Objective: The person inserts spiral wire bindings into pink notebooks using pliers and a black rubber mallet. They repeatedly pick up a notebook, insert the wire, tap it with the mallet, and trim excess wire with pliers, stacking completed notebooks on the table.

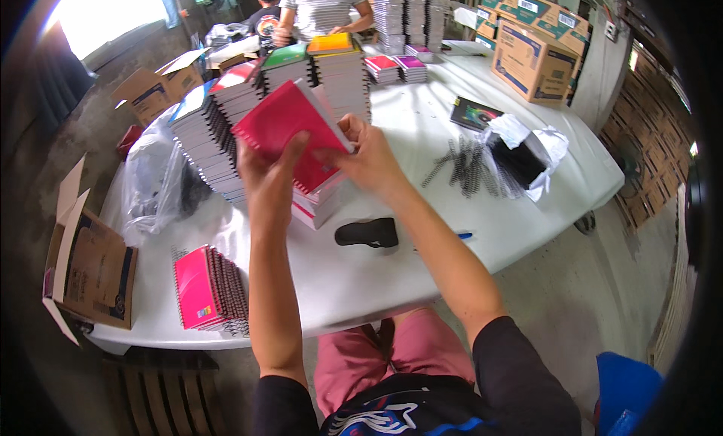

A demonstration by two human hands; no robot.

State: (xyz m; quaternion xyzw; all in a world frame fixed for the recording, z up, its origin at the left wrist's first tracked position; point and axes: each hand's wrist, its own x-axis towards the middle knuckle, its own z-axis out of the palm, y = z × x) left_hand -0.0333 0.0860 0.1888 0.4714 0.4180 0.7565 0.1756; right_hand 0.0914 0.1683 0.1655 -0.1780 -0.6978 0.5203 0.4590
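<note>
A red-covered notebook (282,120) is held up, tilted, over the middle of the white table. My left hand (273,163) grips its lower left side, thumb across the cover. At its right edge, my right hand (367,156) is closed with fingers bent against the page edges. White pages show along the notebook's right side. I see no coil on it; small marks like holes run along its lower left edge. Beneath my hands stands a short stack of red-covered books (316,208), partly hidden by the held one. A black pouch-like item (367,233) lies just nearer.
Tall stacks of spiral notebooks (343,82) rise behind my hands. Loose black spiral coils (471,169) lie at right beside white wrapping paper (553,146). Red spiral notebooks (199,285) sit front left near an open carton (98,270). Across the table stands another person (324,10).
</note>
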